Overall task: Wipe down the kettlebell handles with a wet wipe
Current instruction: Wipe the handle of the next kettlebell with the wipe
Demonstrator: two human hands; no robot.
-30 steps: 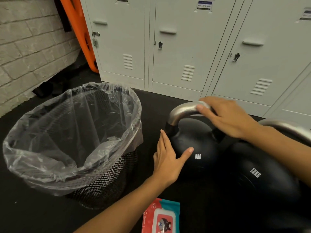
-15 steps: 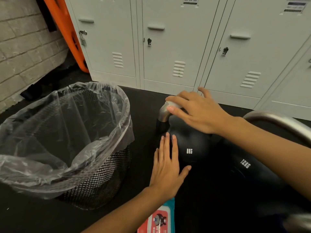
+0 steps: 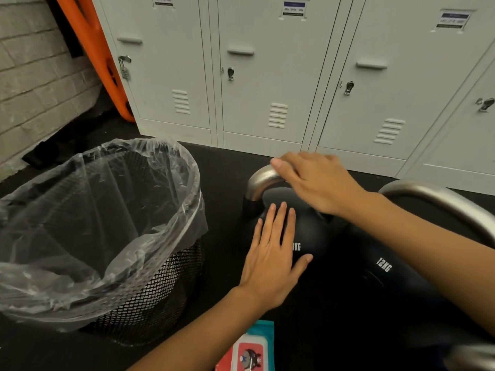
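Two hands work on the smaller kettlebell, which stands on the black floor just right of the bin. Flat on its dark body lies the left hand, fingers straight and close together, thumb spread, covering part of the white weight marking. Over the steel handle rests the right hand, fingers loosely bent across the top of the arch; whether a wipe sits under the palm cannot be made out, and the handle's right end is hidden behind the hand. Touching or very nearly touching that kettlebell on its right is a larger kettlebell marked 12KG, its body lost in shadow and its handle running off the right edge. At the bottom edge a wet wipe pack is cut off. Left of the hands stands a mesh bin lined with a clear bag. Grey lockers stand behind.
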